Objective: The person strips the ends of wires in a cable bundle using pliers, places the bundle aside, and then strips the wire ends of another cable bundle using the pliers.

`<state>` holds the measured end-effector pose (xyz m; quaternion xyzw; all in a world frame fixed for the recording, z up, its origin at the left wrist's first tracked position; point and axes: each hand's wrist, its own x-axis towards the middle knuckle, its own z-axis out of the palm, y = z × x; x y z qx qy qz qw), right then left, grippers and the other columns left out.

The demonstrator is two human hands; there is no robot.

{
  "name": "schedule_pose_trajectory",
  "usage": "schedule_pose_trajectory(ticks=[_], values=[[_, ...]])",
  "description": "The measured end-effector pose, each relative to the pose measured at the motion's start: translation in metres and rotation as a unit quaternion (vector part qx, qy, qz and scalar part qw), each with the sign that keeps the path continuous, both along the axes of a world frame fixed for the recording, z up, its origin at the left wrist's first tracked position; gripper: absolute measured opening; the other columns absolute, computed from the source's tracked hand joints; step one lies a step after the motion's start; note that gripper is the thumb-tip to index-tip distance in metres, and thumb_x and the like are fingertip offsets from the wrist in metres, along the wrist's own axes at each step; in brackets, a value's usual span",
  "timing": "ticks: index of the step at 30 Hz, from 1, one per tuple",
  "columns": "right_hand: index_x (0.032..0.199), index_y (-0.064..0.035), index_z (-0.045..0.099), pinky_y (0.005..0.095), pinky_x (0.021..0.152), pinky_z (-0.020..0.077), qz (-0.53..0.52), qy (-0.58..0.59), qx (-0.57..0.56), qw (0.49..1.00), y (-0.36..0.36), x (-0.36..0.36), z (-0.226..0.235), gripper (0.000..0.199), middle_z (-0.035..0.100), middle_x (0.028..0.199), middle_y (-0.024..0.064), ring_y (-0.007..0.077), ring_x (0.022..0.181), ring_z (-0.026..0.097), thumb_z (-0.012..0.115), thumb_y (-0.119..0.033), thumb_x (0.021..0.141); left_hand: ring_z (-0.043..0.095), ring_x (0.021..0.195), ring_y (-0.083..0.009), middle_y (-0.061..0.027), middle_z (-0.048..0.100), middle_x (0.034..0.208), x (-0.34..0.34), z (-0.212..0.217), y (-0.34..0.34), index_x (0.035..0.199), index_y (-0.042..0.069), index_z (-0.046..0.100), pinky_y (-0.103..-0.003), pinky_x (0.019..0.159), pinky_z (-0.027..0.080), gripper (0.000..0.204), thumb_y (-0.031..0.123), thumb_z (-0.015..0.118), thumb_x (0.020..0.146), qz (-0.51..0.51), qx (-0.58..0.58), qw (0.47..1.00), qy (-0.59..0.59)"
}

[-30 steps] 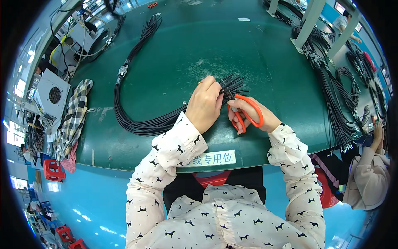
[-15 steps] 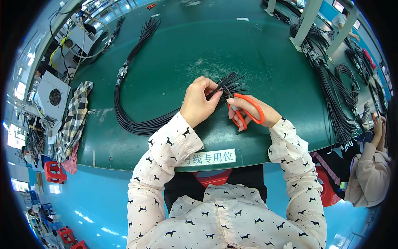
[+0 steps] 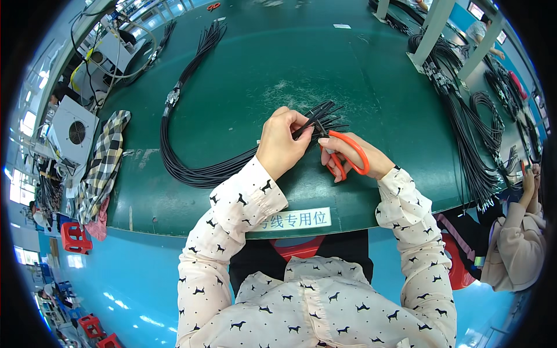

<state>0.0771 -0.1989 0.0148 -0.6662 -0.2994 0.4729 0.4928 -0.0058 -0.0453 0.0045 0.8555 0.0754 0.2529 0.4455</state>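
A bundle of thin black cables (image 3: 200, 177) curves in a U across the green table, its far end fanned out and banded at the left. My left hand (image 3: 284, 141) is closed on the near end of this bundle, thumb and fingers pinching cables close to their tips. Loose cable ends (image 3: 329, 118) spread out to the right of those fingers. In my right hand (image 3: 364, 155) is a pair of scissors (image 3: 358, 152) with orange handles. Its blades are at the cables beside my left thumb; how far they are apart is hard to see.
More black cable bundles (image 3: 461, 133) hang over the table's right side by metal posts (image 3: 429, 35). A checked cloth (image 3: 104, 162) and a white box with a fan (image 3: 72, 130) are at the left. Another person (image 3: 516, 238) sits at the right. A white label (image 3: 296, 218) marks the front edge.
My left hand has shifted very slightly to the right with the cables. The scissors stay in nearly the same place beside it.
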Motion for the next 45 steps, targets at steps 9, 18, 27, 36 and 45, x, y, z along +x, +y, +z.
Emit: schedule_pose_trajectory(ticks=[9,18,27,36,45], values=[[0.066,0.0002,0.051,0.0230,0.043,0.0436,-0.013,-0.006,0.008,1.000,0.002,-0.003,-0.002,0.049,0.049,0.053,0.0049,0.0130,0.042,0.051,0.045,-0.045,0.083,0.055,0.061,-0.0216,-0.0122,0.052,0.072,-0.002,-0.002,-0.004,0.074,-0.004,0.058,-0.029,0.053,0.044,0.007,-0.001,0.062,0.068,0.015,0.042,0.999,-0.020],[0.062,-0.0003,0.049,0.0219,0.036,0.0392,-0.086,-0.039,-0.002,0.996,0.007,-0.006,-0.009,0.053,0.045,0.046,0.0031,0.0119,0.036,0.048,0.050,-0.050,0.080,0.049,0.056,-0.0138,-0.0081,0.051,0.066,0.001,-0.004,-0.002,0.074,-0.003,0.059,-0.026,0.051,0.040,0.008,0.004,0.063,0.072,0.033,0.062,0.995,-0.068],[0.063,-0.0014,0.049,0.0210,0.036,0.0393,-0.094,-0.101,0.037,0.990,0.010,-0.008,-0.012,0.047,0.046,0.054,0.0019,0.0086,0.039,0.047,0.053,-0.045,0.080,0.047,0.050,-0.0121,-0.0083,0.054,0.060,0.002,0.003,0.012,0.076,-0.004,0.058,-0.026,0.046,0.038,0.011,0.007,0.062,0.075,-0.005,-0.114,0.993,0.037],[0.063,-0.0015,0.049,0.0205,0.036,0.0394,-0.092,-0.097,0.034,0.990,0.011,-0.007,-0.014,0.048,0.046,0.053,0.0013,0.0086,0.039,0.047,0.053,-0.046,0.081,0.045,0.046,-0.0100,-0.0073,0.054,0.062,0.003,-0.003,0.017,0.077,-0.003,0.057,-0.025,0.044,0.037,0.010,0.005,0.063,0.074,-0.051,-0.178,0.982,0.041],[0.063,-0.0017,0.050,0.0206,0.036,0.0392,-0.083,-0.085,0.021,0.993,0.011,-0.007,-0.011,0.048,0.045,0.051,0.0013,0.0089,0.039,0.047,0.053,-0.047,0.080,0.055,0.048,-0.0130,-0.0084,0.055,0.067,-0.001,0.002,0.012,0.079,-0.004,0.059,-0.023,0.043,0.043,0.010,0.003,0.064,0.072,-0.015,-0.020,1.000,-0.013]])
